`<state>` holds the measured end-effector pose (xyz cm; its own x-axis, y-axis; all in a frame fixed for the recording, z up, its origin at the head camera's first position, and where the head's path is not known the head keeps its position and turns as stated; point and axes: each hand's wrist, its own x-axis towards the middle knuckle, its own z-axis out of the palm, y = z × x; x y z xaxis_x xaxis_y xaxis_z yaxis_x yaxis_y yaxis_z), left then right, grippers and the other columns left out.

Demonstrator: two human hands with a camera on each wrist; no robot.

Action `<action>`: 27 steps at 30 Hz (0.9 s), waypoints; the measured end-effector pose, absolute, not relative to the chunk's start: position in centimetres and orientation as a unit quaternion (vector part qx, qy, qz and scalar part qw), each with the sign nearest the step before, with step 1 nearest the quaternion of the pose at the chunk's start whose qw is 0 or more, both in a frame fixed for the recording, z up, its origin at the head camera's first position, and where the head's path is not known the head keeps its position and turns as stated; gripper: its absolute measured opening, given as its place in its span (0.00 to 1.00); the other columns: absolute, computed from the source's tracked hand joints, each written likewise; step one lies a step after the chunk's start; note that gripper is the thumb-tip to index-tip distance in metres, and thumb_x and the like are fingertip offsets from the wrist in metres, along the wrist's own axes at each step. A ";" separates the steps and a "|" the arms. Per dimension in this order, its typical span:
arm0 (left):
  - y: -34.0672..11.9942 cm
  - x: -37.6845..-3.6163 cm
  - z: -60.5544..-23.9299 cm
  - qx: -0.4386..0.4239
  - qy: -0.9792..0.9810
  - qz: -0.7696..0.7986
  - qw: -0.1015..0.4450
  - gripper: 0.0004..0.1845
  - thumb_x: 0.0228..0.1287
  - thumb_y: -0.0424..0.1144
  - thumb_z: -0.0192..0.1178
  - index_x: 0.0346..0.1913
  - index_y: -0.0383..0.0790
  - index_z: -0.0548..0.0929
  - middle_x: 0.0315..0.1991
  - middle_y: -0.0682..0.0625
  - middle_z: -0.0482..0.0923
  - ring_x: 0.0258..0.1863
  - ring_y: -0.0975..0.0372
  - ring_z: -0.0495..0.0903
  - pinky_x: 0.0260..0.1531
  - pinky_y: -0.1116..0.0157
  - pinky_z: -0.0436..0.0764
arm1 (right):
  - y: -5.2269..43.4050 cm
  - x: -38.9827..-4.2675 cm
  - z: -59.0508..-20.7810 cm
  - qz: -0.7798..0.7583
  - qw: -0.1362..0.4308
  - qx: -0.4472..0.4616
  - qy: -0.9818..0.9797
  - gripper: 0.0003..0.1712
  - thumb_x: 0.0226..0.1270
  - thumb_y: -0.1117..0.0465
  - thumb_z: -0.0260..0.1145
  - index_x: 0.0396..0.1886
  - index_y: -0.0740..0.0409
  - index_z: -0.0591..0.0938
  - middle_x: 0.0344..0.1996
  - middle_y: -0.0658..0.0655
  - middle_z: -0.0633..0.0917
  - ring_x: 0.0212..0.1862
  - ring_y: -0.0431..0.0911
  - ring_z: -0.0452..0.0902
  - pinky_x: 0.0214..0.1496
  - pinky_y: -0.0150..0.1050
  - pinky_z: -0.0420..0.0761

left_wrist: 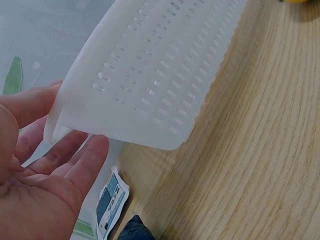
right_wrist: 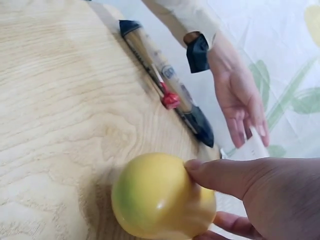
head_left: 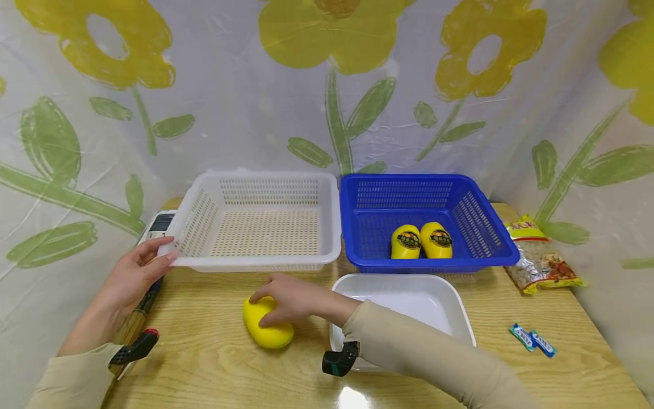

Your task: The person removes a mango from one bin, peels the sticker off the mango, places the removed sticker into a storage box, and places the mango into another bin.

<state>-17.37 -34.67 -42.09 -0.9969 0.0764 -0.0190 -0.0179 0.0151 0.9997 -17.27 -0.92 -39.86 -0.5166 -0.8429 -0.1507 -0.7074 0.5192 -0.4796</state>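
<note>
The smooth yellow mango-shaped plastic fruit (head_left: 268,329) lies on the pale wooden table (head_left: 214,363), low and left of centre in the head view. The right hand (head_left: 288,298) covers its upper end, fingers and thumb curled round it; the right wrist view shows the thumb pressed against its side. The left hand (head_left: 134,274), at the left of the frame, has relaxed, nearly straight fingers whose tips touch the near left corner of the white slotted plastic basket (head_left: 260,221); the left wrist view shows that open palm just under the basket's rim, gripping nothing.

Just beside the white basket, to its right, stands a blue slotted plastic basket (head_left: 357,227) holding 2 yellow plastic fruits with dark labels (head_left: 421,241), side by side. Below it, at centre right, a white shallow plastic tray (head_left: 462,309) lies under the right forearm. A long brush-like tool with a wooden handle and a red part (right_wrist: 167,87) lies along the table's left edge by the left wrist. At the right edge sits a crinkled snack packet (head_left: 541,261), and lower right lie 2 small blue-wrapped sweets (head_left: 532,339). A grey device with a display (head_left: 160,222) peeks out behind the white basket's left corner.
</note>
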 end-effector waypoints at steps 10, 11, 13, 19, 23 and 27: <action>-34.8 -17.6 -42.2 0.014 0.711 0.701 0.040 0.21 0.71 0.32 0.57 0.64 0.43 0.69 0.55 0.58 0.69 0.46 0.74 0.77 0.43 0.77 0.79 | -2.7 -18.3 -40.4 -0.177 0.218 -0.454 0.845 0.29 0.68 0.50 0.66 0.67 0.48 0.76 0.61 0.48 0.78 0.60 0.41 0.70 0.59 0.28 0.68; -34.8 -17.6 -42.2 0.014 0.711 0.702 0.042 0.21 0.71 0.32 0.57 0.65 0.43 0.69 0.54 0.58 0.69 0.46 0.74 0.77 0.43 0.76 0.79 | -2.8 -18.4 -40.5 -0.176 0.224 -0.458 0.842 0.29 0.68 0.49 0.65 0.68 0.48 0.75 0.62 0.49 0.78 0.61 0.41 0.70 0.60 0.28 0.67; -34.8 -17.6 -42.2 0.013 0.712 0.701 0.043 0.22 0.71 0.33 0.57 0.65 0.42 0.69 0.54 0.57 0.69 0.45 0.73 0.77 0.44 0.76 0.79 | -3.0 -18.5 -40.6 -0.176 0.235 -0.464 0.836 0.30 0.69 0.48 0.64 0.69 0.48 0.73 0.64 0.50 0.76 0.63 0.40 0.70 0.63 0.29 0.66; -34.8 -17.6 -42.2 0.012 0.720 0.692 0.042 0.22 0.70 0.34 0.58 0.64 0.42 0.69 0.54 0.57 0.70 0.45 0.74 0.78 0.43 0.76 0.79 | -3.2 -18.5 -40.8 -0.173 0.236 -0.470 0.833 0.30 0.70 0.48 0.64 0.70 0.48 0.72 0.64 0.50 0.76 0.62 0.38 0.70 0.63 0.28 0.65; -34.8 -17.5 -42.0 0.013 0.717 0.696 0.044 0.21 0.70 0.34 0.58 0.64 0.43 0.70 0.54 0.59 0.69 0.45 0.74 0.77 0.43 0.76 0.80 | -3.2 -18.5 -40.9 -0.172 0.233 -0.473 0.832 0.30 0.70 0.48 0.63 0.70 0.48 0.72 0.65 0.50 0.75 0.63 0.39 0.69 0.64 0.28 0.65; -34.6 -17.5 -41.9 0.008 0.725 0.687 0.047 0.24 0.70 0.36 0.59 0.66 0.40 0.67 0.55 0.57 0.69 0.45 0.75 0.77 0.43 0.76 0.80 | -3.1 -18.5 -40.9 -0.175 0.236 -0.469 0.833 0.31 0.71 0.49 0.62 0.71 0.49 0.71 0.65 0.51 0.75 0.62 0.39 0.69 0.64 0.29 0.65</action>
<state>-17.55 -34.57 -41.87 -0.9955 0.0758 -0.0562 -0.0521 0.0551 0.9971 -18.53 -3.05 -40.93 -0.4479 -0.8641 -0.2297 -0.6991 0.4987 -0.5124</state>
